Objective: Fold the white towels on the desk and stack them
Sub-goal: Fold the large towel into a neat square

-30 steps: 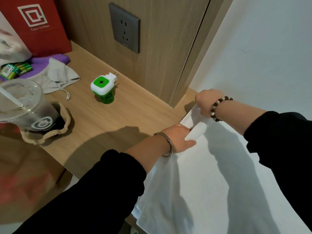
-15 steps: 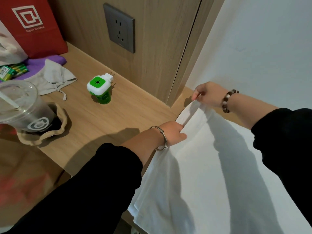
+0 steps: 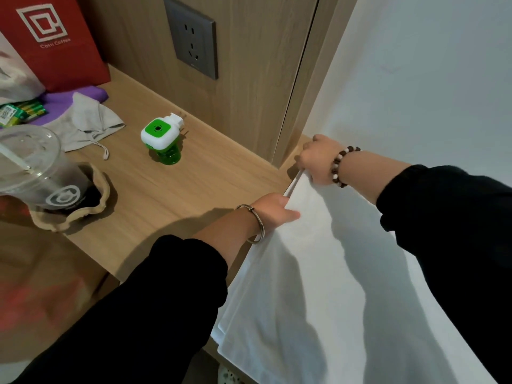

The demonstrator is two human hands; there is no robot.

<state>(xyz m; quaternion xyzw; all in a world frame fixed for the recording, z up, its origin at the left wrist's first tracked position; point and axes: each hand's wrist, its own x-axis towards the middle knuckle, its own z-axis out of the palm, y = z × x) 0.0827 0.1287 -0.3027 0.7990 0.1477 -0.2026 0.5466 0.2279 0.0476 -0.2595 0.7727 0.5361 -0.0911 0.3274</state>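
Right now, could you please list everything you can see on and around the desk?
white towel: one, white, covering the desk's right part.
desk: one, light wood, under everything.
wall socket: one, grey, back panel.
plug-in device: one, green and white, desk centre.
plastic cup: one, clear, left, standing in brown paper.
paper bag: one, red, far left corner.
pouch: one, grey, before the bag.
left hand: one, metal bangle, grips the towel's left edge.
right hand: one, bead bracelet, pinches the towel's far corner.
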